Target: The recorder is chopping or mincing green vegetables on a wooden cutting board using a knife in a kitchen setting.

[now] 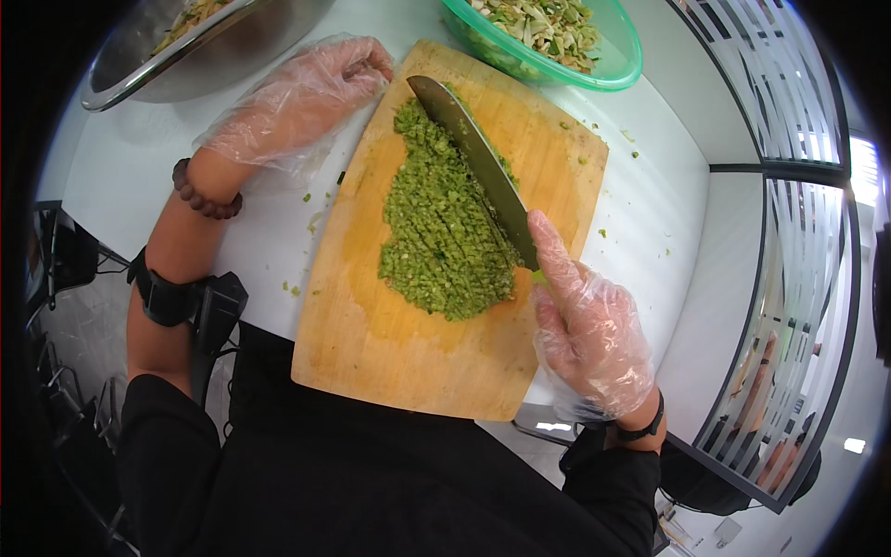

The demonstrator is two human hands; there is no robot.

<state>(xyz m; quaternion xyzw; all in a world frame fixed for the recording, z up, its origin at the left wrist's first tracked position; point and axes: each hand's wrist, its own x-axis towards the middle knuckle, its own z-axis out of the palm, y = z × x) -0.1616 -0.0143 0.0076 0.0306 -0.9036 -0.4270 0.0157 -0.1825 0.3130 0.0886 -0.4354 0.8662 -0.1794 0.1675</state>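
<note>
My right hand (592, 327), in a clear plastic glove, grips a kitchen knife (480, 167). Its index finger lies along the blade's spine, and the handle is hidden in the hand. The broad blade slants across finely chopped green vegetable (438, 230), which carries several parallel cut lines. This mound is spread over the wooden cutting board (390, 362). At the board's upper left edge is my left hand (313, 90), also gloved, with its fingers curled. Whether it grips the edge or only rests against it cannot be made out.
A green plastic bowl (626, 66) with chopped pale vegetable stands beyond the board. At the upper left a steel bowl (230, 63) holds shredded food. Green bits are scattered on the white table (647, 230). A low partition with striped glass (786, 278) borders the right side.
</note>
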